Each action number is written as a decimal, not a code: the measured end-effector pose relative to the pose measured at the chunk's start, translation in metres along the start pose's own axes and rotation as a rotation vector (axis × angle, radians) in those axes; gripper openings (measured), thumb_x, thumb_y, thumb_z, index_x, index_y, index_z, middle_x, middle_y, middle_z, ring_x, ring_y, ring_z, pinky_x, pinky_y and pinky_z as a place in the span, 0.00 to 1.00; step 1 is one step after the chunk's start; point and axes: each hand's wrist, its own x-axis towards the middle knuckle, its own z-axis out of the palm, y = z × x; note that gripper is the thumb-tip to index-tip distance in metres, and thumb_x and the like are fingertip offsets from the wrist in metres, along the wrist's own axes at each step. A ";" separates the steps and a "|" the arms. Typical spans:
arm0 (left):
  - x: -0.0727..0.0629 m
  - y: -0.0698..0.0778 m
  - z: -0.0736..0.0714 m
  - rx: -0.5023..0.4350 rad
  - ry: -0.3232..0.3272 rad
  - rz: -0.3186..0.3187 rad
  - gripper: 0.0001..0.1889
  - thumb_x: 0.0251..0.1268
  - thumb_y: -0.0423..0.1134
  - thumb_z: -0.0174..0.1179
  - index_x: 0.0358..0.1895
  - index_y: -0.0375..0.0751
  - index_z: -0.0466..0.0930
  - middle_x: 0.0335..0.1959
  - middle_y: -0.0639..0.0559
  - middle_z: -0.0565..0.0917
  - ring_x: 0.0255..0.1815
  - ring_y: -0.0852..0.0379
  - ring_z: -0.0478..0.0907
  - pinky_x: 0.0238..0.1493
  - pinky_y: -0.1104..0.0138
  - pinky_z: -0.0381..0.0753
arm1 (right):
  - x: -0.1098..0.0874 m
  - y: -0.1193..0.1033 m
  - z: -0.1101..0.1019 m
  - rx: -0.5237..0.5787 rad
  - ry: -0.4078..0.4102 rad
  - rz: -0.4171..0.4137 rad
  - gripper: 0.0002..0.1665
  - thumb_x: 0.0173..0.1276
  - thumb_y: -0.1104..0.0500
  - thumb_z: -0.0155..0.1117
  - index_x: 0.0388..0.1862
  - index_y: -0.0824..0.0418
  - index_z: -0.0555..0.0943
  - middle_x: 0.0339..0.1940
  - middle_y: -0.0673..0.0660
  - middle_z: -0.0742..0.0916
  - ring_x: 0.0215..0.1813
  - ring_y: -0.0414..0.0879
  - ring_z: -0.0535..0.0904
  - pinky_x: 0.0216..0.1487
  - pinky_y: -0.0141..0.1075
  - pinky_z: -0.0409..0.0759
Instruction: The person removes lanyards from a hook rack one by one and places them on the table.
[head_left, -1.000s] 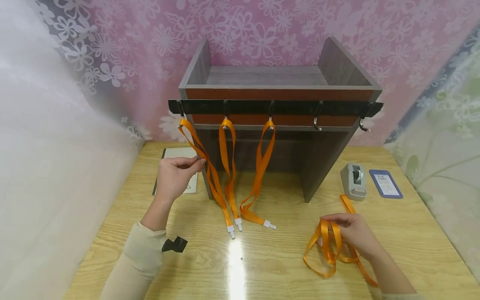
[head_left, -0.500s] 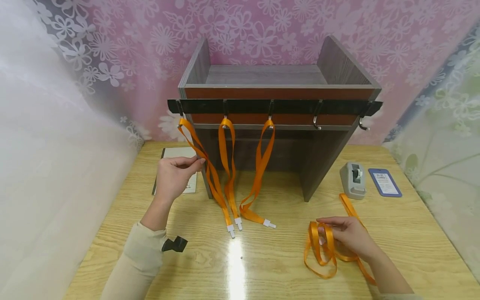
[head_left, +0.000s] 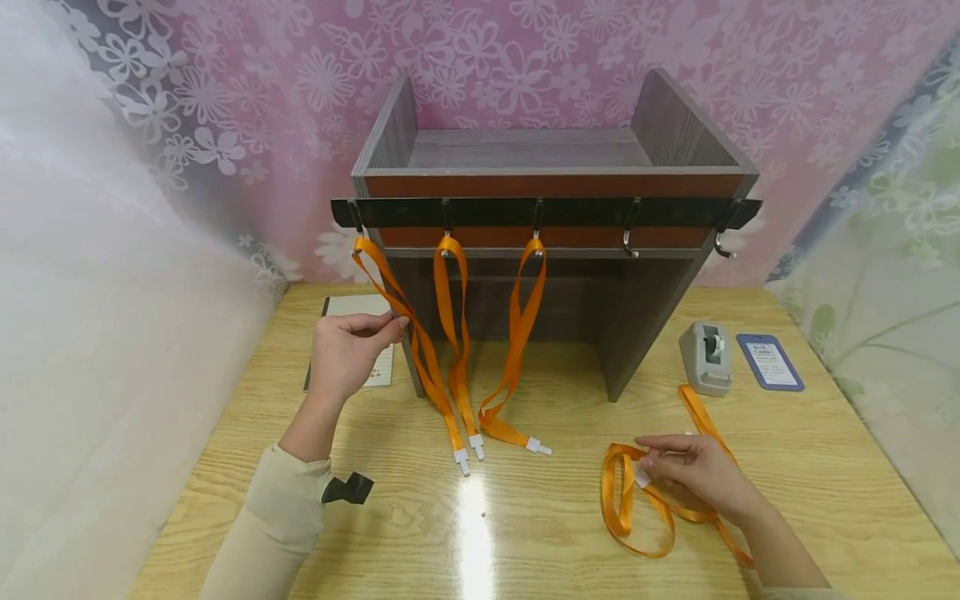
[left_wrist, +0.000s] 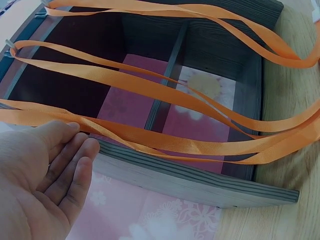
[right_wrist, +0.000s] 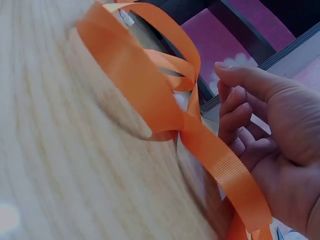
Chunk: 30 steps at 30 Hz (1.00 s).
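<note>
Three orange lanyards with white clips hang from a black hook rail [head_left: 585, 212]. My left hand [head_left: 341, 354] pinches the leftmost lanyard [head_left: 427, 358] partway down its strap; in the left wrist view thumb and index meet at its edge. The middle lanyard [head_left: 460, 358] and the right one [head_left: 517, 350] hang beside it, their clips lying on the table. At the lower right, my right hand [head_left: 705, 471] is beside a loose, looped orange lanyard [head_left: 618, 500]. The right wrist view shows its fingers loosely curled, with a gap between thumb and strap [right_wrist: 130, 70].
The grey wooden shelf [head_left: 652, 308] stands against the pink wall behind the rail. Two bare hooks [head_left: 630, 243] are on the right. A tape dispenser [head_left: 707, 358] and a blue card holder [head_left: 771, 362] lie right, a notepad [head_left: 382, 367] left behind my hand.
The loose lanyard's loops have slipped from my right fingers and spread leftward on the table. My left hand stays on the leftmost lanyard.
</note>
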 end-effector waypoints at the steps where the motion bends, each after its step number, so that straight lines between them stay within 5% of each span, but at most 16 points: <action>1: 0.000 0.000 0.000 -0.003 0.000 0.003 0.14 0.59 0.47 0.73 0.40 0.40 0.92 0.32 0.41 0.90 0.32 0.66 0.88 0.38 0.74 0.84 | 0.000 -0.001 0.000 -0.003 0.007 -0.001 0.27 0.70 0.59 0.67 0.63 0.74 0.77 0.35 0.53 0.91 0.24 0.34 0.75 0.23 0.28 0.75; 15: -0.001 0.001 0.000 0.010 0.007 0.001 0.13 0.59 0.47 0.73 0.39 0.40 0.92 0.31 0.41 0.90 0.32 0.68 0.87 0.32 0.74 0.81 | -0.003 -0.028 -0.007 -0.106 0.105 -0.044 0.26 0.72 0.57 0.66 0.62 0.73 0.78 0.21 0.47 0.82 0.24 0.39 0.74 0.26 0.35 0.75; 23: 0.000 0.001 0.000 0.002 -0.002 -0.015 0.14 0.59 0.48 0.73 0.40 0.40 0.92 0.32 0.41 0.90 0.33 0.67 0.87 0.35 0.74 0.83 | -0.003 -0.055 -0.009 -0.168 0.148 -0.091 0.25 0.72 0.55 0.65 0.61 0.69 0.80 0.15 0.48 0.73 0.22 0.55 0.69 0.27 0.40 0.71; 30: 0.000 0.001 0.001 0.000 -0.002 -0.017 0.14 0.59 0.47 0.73 0.40 0.39 0.92 0.32 0.40 0.90 0.32 0.68 0.87 0.38 0.75 0.84 | 0.002 -0.075 -0.008 -0.168 0.161 -0.142 0.22 0.72 0.57 0.66 0.60 0.68 0.81 0.17 0.47 0.74 0.22 0.46 0.72 0.26 0.39 0.74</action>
